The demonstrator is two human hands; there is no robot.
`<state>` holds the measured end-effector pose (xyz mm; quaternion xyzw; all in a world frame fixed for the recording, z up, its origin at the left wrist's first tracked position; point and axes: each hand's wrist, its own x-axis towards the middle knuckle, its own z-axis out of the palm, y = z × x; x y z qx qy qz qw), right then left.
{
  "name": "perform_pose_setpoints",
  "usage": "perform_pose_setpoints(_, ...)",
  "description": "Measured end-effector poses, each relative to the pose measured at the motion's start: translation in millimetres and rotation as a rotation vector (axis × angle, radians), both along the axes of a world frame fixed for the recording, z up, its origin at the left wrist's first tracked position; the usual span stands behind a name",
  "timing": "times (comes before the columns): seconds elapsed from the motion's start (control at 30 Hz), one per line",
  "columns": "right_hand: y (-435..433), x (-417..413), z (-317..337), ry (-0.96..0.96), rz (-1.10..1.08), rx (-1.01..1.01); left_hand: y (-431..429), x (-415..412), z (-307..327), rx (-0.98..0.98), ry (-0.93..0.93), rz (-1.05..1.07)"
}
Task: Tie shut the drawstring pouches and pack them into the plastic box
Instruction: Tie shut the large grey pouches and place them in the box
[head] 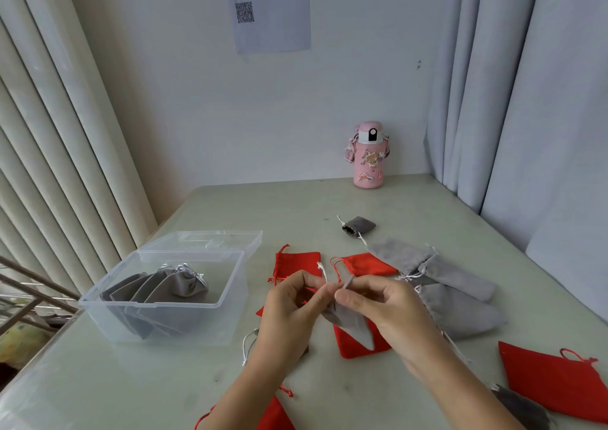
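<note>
A small grey drawstring pouch (353, 324) hangs between my hands above the table. My left hand (289, 308) pinches its white cord at the pouch's mouth. My right hand (381, 304) pinches the mouth from the other side. The clear plastic box (125, 318) stands open at the left, its lid tipped back, with several tied grey pouches (164, 290) leaning inside. Loose red pouches (297, 263) and grey pouches (457, 311) lie spread on the table around my hands. A small dark grey pouch (358, 226) sits farther back.
A pink water bottle (368, 155) stands at the back against the wall. Curtains hang at both sides. A paper sheet with a QR code (269, 8) is stuck on the wall. The table's left edge runs just beside the box.
</note>
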<state>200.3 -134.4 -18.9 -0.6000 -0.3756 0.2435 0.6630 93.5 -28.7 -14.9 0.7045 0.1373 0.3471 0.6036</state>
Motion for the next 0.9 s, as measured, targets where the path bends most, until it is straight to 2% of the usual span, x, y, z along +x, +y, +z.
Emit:
perform_pose_setpoints(0.07,1.1,0.0,0.3,0.049,-0.059,0.036,-1.7,0.9,-0.7,-0.04,0.0,-0.012)
perform_pose_setpoints(0.2,1.0,7.1,-3.1,-0.163,-0.24,0.01,0.2,2.5,-3.8,-0.133,0.021,0.005)
perform_pose_setpoints(0.27,-0.4,7.6,-2.0,-0.273,-0.195,-0.015,1.6,3.3,-5.4,-0.129,0.031,0.02)
perform_pose_setpoints(0.47,-3.2,12.8,-4.8,-0.836,-0.182,-0.134,4.0,5.6,-8.9,-0.213,0.011,0.078)
perform_pose_setpoints(0.57,-3.5,14.9,-6.6,-0.91,-0.093,-0.162,4.5,5.7,-9.0,-0.215,-0.014,0.056)
perform_pose_setpoints(0.63,-4.2,15.2,-6.1,-0.879,-0.093,-0.186,5.8,4.6,-8.9,-0.118,0.02,0.052)
perform_pose_setpoints(0.73,-6.1,15.5,-6.7,-0.778,-0.09,-0.263,8.2,1.8,-9.7,0.15,0.143,0.077)
perform_pose_setpoints(0.9,-7.9,17.0,-5.0,-0.707,-0.094,-0.257,15.3,-2.4,-13.3,0.626,0.316,0.123)
